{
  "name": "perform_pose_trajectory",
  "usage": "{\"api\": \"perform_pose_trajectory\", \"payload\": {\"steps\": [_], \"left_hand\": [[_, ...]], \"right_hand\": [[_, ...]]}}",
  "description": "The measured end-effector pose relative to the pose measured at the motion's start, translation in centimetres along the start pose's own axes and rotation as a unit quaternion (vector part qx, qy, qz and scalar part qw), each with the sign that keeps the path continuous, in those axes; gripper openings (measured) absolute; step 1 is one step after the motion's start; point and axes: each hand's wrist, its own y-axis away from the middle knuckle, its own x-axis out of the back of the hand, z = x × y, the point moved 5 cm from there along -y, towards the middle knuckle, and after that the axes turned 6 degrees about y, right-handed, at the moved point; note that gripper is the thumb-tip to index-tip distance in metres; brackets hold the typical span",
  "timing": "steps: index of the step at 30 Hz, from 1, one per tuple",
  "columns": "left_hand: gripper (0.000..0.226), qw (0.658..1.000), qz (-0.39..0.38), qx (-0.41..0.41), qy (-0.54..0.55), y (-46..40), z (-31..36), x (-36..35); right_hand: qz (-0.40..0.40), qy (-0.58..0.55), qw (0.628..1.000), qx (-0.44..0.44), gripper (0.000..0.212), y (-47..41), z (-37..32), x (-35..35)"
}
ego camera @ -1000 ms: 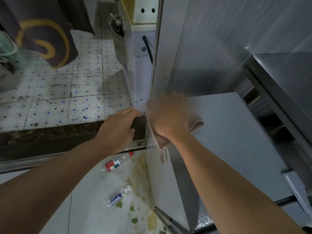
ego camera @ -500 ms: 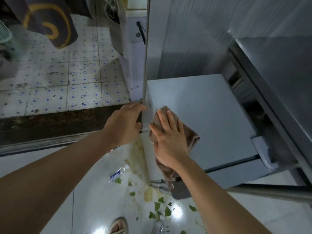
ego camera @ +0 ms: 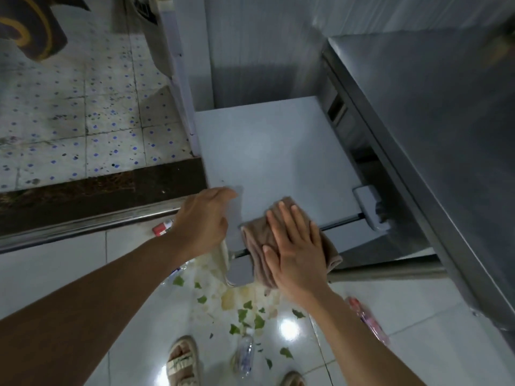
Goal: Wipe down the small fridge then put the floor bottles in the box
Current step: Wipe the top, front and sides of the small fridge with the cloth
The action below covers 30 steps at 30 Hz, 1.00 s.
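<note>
Head view, starting nearest: two sandalled feet (ego camera: 182, 360) stand on the glossy white floor tiles (ego camera: 69, 274), with a clear plastic bottle (ego camera: 245, 355) lying between them among scattered green leaf scraps (ego camera: 257, 321). A pink-labelled bottle (ego camera: 367, 320) lies on the floor to the right, near the base of the steel cabinet (ego camera: 434, 140). Farther in, the right hand (ego camera: 295, 254) lies flat with straight fingers on a folded brown cloth (ego camera: 260, 246), pressing it against the front edge of the small fridge (ego camera: 273, 151), where the top meets the door; part of the cloth hangs over that edge. The left hand (ego camera: 204, 221) is at the fridge's front left corner, fingers loosely bent and reaching onto the top, holding nothing that can be seen. Just beyond its wrist a red-and-white bottle (ego camera: 163, 227) lies on the floor by the metal threshold strip (ego camera: 83, 221). Past the threshold is speckled blue-dotted tiling (ego camera: 83, 121).
</note>
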Motion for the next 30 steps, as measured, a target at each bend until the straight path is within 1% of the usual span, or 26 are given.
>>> {"api": "perform_pose_trajectory", "payload": {"steps": [4,7,13,16,18,20,22,24,27,30], "left_hand": [[0.055,0.999,0.025,0.014,-0.042,0.3,0.7,-1.9],[0.058,0.997,0.02,0.009,-0.08,0.1,1.7,-3.6],[0.063,0.996,0.001,-0.025,-0.082,-0.7,4.4,-6.2],[0.061,0.997,0.008,-0.032,-0.071,-0.7,5.0,-6.7],[0.061,0.996,0.009,-0.031,-0.081,-0.6,4.9,-6.7],[0.06,0.995,0.008,-0.031,-0.093,-0.7,4.8,-6.8],[0.06,0.995,0.01,-0.028,-0.096,-0.8,4.9,-6.8],[0.062,0.995,0.01,-0.022,-0.099,-0.9,5.1,-6.9],[0.062,0.996,0.017,-0.012,-0.089,-1.1,5.1,-7.0],[0.058,0.996,0.022,-0.013,-0.088,-1.1,5.0,-7.1]], "right_hand": [[-0.006,0.041,0.997,-0.066,0.063,-1.0,7.3,0.0],[-0.007,0.065,0.993,-0.101,0.061,-1.9,11.3,0.5],[-0.005,0.051,0.994,-0.096,0.057,-3.6,12.0,1.0],[-0.008,0.061,0.993,-0.101,0.058,-5.4,13.1,2.0],[-0.008,0.077,0.99,-0.121,0.064,-5.0,14.2,2.6],[-0.007,0.068,0.985,-0.161,0.068,-2.8,15.3,2.8],[-0.007,0.048,0.98,-0.192,0.068,-0.3,15.9,2.4],[-0.008,0.045,0.978,-0.204,0.067,1.0,16.0,2.1],[0.004,0.045,0.976,-0.211,0.066,-0.5,15.9,2.1],[0.006,0.031,0.981,-0.193,0.066,-3.9,15.9,2.2]]}}
